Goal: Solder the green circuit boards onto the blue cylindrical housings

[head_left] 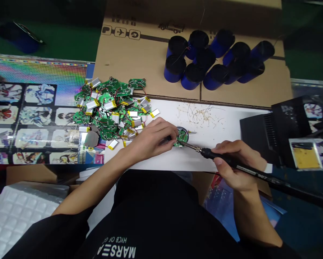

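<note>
My right hand [239,163] is wrapped round the black handle of a soldering iron [215,154]. The iron's metal tip reaches left onto a round green circuit board [182,136], which sits within a dark ring-shaped rim on the white work surface. At the board's left edge is my left hand [158,135], its fingers closed in a pinch; what they hold is hidden, though something dark shows under them. Left of that hand lies a heap of green circuit boards [106,126] with silver, yellow-ended battery cells [113,144] wired to them.
Several blue cylinders with black tops [192,76] stand on cardboard [150,68] at the back. Wire scraps and brownish bits [201,113] litter the white surface [217,133]. A black box-like unit [274,133] and a tray with a yellow pad [307,158] are at right. Printed sheets [37,118] lie left.
</note>
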The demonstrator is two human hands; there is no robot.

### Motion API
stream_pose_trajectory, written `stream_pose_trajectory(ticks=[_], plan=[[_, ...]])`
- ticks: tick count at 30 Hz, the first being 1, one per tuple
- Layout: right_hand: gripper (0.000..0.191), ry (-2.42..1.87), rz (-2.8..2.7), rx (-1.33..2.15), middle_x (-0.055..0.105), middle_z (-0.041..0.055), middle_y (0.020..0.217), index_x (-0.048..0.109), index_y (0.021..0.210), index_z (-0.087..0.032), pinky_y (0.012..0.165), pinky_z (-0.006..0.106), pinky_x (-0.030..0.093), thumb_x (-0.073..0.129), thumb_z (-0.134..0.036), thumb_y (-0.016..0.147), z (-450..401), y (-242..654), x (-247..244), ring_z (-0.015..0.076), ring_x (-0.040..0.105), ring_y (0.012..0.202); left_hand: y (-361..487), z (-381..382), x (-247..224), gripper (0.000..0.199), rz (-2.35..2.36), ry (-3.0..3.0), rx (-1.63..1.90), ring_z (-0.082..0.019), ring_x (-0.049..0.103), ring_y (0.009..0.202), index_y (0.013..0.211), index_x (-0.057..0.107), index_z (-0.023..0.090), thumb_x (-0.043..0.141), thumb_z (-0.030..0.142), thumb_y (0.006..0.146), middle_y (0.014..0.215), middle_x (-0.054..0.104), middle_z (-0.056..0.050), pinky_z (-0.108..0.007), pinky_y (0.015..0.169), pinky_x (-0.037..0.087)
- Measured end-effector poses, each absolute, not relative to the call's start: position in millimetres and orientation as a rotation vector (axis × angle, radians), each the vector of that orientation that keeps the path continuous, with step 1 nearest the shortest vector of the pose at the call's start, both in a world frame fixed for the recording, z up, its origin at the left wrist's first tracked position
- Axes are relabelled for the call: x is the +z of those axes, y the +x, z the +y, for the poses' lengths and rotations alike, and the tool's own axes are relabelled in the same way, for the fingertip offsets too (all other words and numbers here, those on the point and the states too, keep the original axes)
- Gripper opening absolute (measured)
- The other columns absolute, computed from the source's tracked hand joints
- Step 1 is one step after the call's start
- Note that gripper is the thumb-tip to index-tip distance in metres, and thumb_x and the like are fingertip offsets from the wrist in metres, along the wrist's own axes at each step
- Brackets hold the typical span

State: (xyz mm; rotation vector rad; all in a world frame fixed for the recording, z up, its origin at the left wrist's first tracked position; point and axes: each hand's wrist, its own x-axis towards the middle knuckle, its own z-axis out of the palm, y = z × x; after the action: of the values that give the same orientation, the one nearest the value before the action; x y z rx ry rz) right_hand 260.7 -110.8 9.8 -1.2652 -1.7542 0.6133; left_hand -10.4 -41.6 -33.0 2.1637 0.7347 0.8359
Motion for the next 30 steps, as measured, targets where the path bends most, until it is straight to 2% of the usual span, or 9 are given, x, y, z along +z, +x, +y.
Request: stream_pose_trajectory(ticks=[12, 20, 23, 25, 27, 30], plan=[[0.007, -1.248, -1.776, 0.589, 0.078, 0.0017, 0.072, 0.077, 0.089, -0.024, 0.044, 0.025, 0.053, 0.079, -0.031, 0.087, -107.5, 259.1, 12.8, 0.0168, 0.072, 0.056, -10.8, -41.6, -33.7, 0.007, 0.711, 2.183, 0.866, -0.02, 0.065, 0.103, 0.1, 0.062, 0.02, 0.061, 0.017, 0.106, 0.111, 0.076, -0.006, -0.037, 0.099, 0.05], [0.015, -1.27, -1.493, 0.464, 0.078, 0.002, 0.078, 0.079, 0.095, -0.024, 0.051, 0.032, 0.058, 0.086, -0.033, 0.086, -112.5, 267.5, 6.3, 0.0193, 0.074, 0.062, -11.1, -41.5, -34.5, 0.008, 0.721, 2.175, 0.861, -0.02, 0.065, 0.103, 0.099, 0.062, 0.021, 0.06, 0.018, 0.107, 0.111, 0.076, -0.006, -0.037, 0.099, 0.049], [0.02, -1.265, -1.348, 0.506, 0.08, 0.0024, 0.082, 0.077, 0.107, -0.023, 0.04, 0.028, 0.05, 0.084, -0.034, 0.092, -111.9, 257.0, 8.4, 0.0179, 0.073, 0.054, -11.5, -41.7, -35.8, 0.008, 0.724, 2.176, 0.859, -0.02, 0.065, 0.103, 0.1, 0.063, 0.021, 0.06, 0.018, 0.107, 0.112, 0.076, -0.006, -0.037, 0.098, 0.049], [0.029, -1.217, -1.312, 0.605, 0.084, 0.0046, 0.092, 0.074, 0.121, -0.024, 0.035, 0.028, 0.048, 0.077, -0.042, 0.099, -112.6, 248.2, 7.4, 0.0196, 0.076, 0.054, -11.4, -41.7, -36.5, 0.007, 0.721, 2.183, 0.868, -0.02, 0.064, 0.104, 0.1, 0.062, 0.021, 0.061, 0.018, 0.106, 0.112, 0.076, -0.006, -0.037, 0.098, 0.049], [0.033, -1.175, -1.33, 0.688, 0.086, 0.0063, 0.101, 0.07, 0.13, -0.027, 0.036, 0.03, 0.051, 0.066, -0.048, 0.105, -115.1, 240.7, 2.9, 0.0211, 0.079, 0.058, -11.1, -41.6, -36.6, 0.006, 0.718, 2.188, 0.879, -0.02, 0.064, 0.103, 0.1, 0.062, 0.021, 0.062, 0.018, 0.106, 0.112, 0.076, -0.006, -0.036, 0.098, 0.049], [0.02, -1.224, -1.437, 0.659, 0.086, 0.0067, 0.105, 0.07, 0.125, -0.026, 0.053, 0.034, 0.063, 0.06, -0.034, 0.11, -121.3, 232.5, -8.2, 0.0207, 0.082, 0.071, -10.5, -41.2, -35.9, 0.007, 0.712, 2.191, 0.883, -0.019, 0.065, 0.102, 0.1, 0.061, 0.021, 0.061, 0.017, 0.106, 0.111, 0.076, -0.006, -0.036, 0.098, 0.049]])
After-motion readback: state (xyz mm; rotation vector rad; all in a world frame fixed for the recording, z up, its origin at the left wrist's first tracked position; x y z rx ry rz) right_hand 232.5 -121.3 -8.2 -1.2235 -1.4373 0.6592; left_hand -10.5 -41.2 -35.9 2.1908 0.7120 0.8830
